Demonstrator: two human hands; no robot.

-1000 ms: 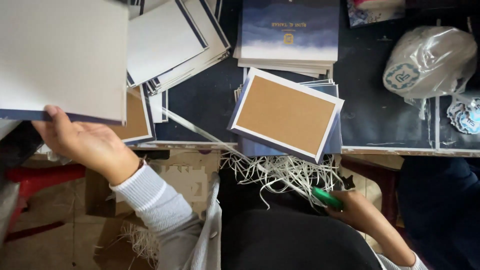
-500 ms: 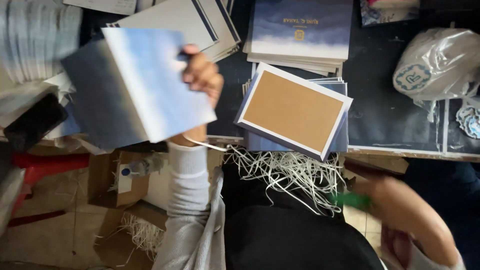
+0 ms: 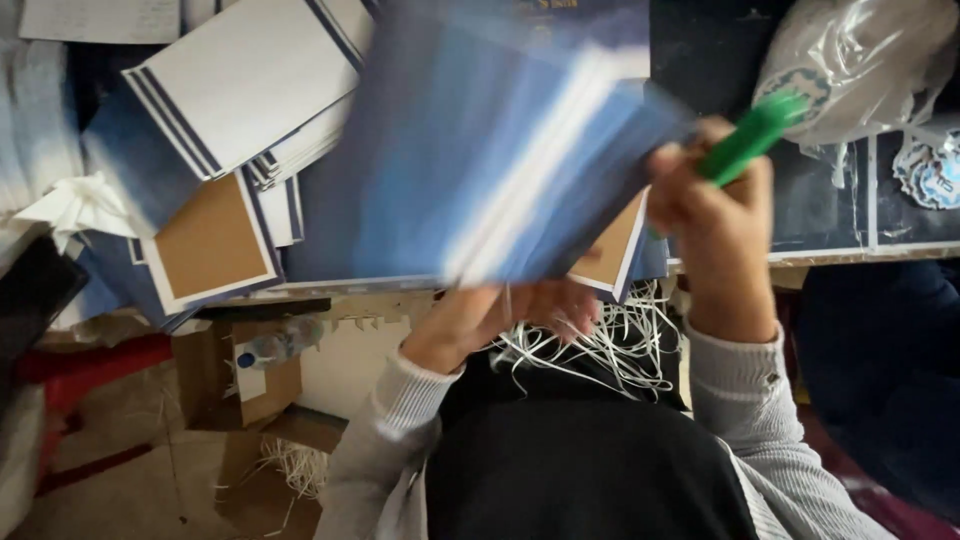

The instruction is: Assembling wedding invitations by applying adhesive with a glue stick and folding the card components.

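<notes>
Both hands meet at one thing: a blue, flat cardboard box lid with a white edge, which is lifted above the dark table and looks blurred. The left hand supports it from below, with the fingers under the near edge, so I cannot tell how tightly they close. The right hand is closed around a green plastic tool (maybe a cutter or a marker, it is too blurred to say) and is at the right edge of the lid. It seems the person holds the lid up and tilted in order to reach that edge with the tool.

Under the lid, at the near edge of the table, a flat piece with a brown cardboard face and a white border shows only partly. A similar brown piece lies to the left. Behind it, further away, a stack of white panels with dark blue stripes leans like a fan, probably to keep them within reach. At the far right a clear plastic bag with some round pieces rests on the table.

A bundle of thin white paper strips hangs over the near table edge onto the lap. Lower left, on the floor, stands a small open brown carton.
</notes>
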